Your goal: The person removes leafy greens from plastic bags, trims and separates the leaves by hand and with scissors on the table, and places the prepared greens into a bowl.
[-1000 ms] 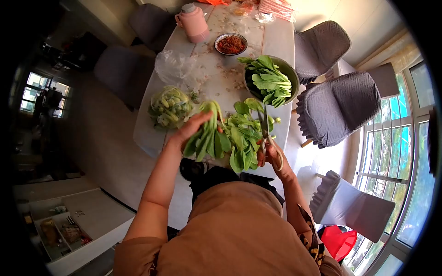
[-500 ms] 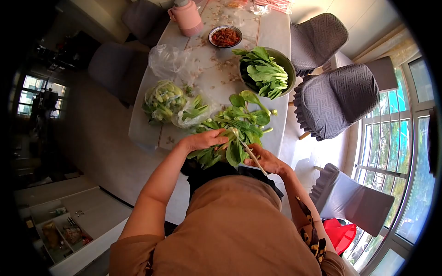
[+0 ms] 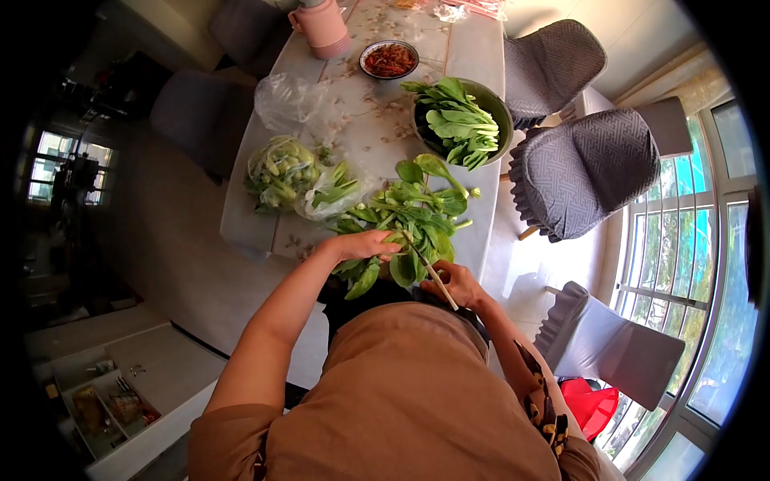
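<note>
At the near edge of the table, my left hand (image 3: 367,244) is closed around the base of a leafy green (image 3: 365,276), its broad leaves hanging toward my body. My right hand (image 3: 459,285) grips a knife (image 3: 438,283) by its pale handle, and the narrow blade points up and left at the stem by my left fingers. Just beyond both hands lies a loose pile of leafy greens (image 3: 433,210). A clear plastic bag (image 3: 281,172) with more greens sits to the left. Trimmed greens (image 3: 464,120) rest in a dark green basin (image 3: 504,120) at the right.
Farther back stand a bowl (image 3: 389,60) of reddish food and a pink thermos (image 3: 321,30). A crumpled clear bag (image 3: 289,103) lies on the patterned table (image 3: 365,112). Covered chairs (image 3: 585,176) line the right side by the window; an open drawer (image 3: 112,401) is at lower left.
The knife and my right hand have shifted slightly, and the blade has turned so that it looks darker. My left hand keeps its hold on the green. The whole view has shifted a little.
</note>
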Tool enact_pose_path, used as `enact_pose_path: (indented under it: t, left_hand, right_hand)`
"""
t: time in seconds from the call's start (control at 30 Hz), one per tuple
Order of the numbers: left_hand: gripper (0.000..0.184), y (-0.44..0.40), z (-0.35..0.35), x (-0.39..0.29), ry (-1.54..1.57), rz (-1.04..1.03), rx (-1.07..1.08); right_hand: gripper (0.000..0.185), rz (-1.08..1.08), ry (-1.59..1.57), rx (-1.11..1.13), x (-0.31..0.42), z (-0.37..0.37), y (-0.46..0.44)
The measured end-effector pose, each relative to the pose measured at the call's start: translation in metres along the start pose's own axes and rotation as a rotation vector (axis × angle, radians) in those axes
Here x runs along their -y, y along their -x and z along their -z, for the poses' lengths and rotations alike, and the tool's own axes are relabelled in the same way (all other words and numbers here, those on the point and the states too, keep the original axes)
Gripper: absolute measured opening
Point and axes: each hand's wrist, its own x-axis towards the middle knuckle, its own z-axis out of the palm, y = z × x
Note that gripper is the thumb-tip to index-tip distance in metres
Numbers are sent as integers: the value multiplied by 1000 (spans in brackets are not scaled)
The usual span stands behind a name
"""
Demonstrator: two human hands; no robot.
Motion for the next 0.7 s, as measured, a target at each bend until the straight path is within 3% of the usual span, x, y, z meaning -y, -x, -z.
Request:
enact_pose_path:
  t: [0.33,0.5,0.7]
  left_hand:
    - [53,-5,13,2,-53,37,-42]
    - [44,-13,1,-2,-26,-18,49]
    - [36,-15,16,7,-15,14,41]
  right_hand:
    - [58,-14,-4,58,6,9,-13]
    - [67,-1,81,46,8,4,-18]
    - [47,14,-38,65,8,2,-25]
